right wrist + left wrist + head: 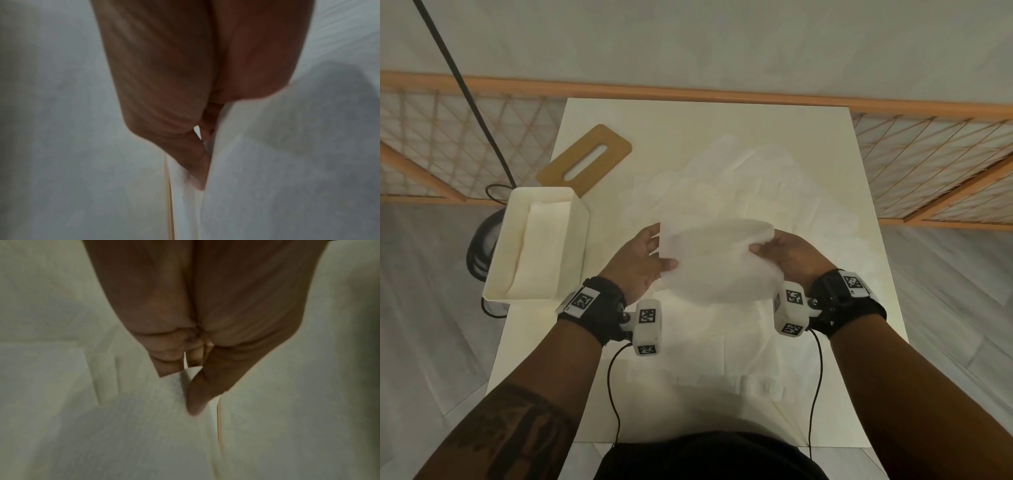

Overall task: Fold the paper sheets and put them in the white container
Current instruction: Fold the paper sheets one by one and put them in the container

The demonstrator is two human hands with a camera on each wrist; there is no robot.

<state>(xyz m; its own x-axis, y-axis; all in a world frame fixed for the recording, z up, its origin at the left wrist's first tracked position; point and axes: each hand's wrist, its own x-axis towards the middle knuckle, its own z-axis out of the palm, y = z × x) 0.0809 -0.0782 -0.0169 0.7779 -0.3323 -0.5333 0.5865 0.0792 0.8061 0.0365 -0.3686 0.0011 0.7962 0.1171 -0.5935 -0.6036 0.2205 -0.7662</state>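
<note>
A thin white paper sheet (717, 260) hangs bowed above the middle of the table, held at both ends. My left hand (650, 255) pinches its left edge between thumb and fingers, and the left wrist view shows the thumb lying on the paper sheet (133, 426). My right hand (782, 251) pinches the right edge, and the paper sheet (277, 162) fills the right wrist view. The white container (571, 219) stands open at the table's left edge, with folded white sheets (541, 246) inside. More loose sheets (722, 185) lie spread on the table beyond my hands.
A brown slotted lid (585, 157) lies behind the container. The white table (869, 274) has a wooden lattice railing (928, 161) behind it. A black cable (469, 92) runs down at the left to a dark object on the floor.
</note>
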